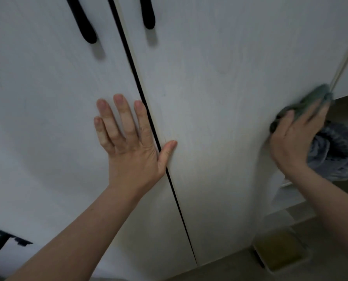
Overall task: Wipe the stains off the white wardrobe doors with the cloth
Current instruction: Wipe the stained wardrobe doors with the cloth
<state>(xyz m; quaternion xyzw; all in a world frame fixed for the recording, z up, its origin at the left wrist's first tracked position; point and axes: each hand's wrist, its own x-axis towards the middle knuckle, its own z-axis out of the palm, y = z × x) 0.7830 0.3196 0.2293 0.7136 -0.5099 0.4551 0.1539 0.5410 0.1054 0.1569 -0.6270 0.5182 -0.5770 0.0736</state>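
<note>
The left hand [128, 142] lay spread flat across the gap between the two white wardrobe doors [199, 98], steadying them. The right hand [294, 134] pressed the green cloth [310, 100] against the right door's outer edge, fingers extended over it. No stains showed plainly on the panels, so wiping seemed well along, though how much remained was unclear.

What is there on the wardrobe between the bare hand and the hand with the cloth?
In the head view, only bare white door lies between the left hand and the right hand pressing the cloth.
</note>
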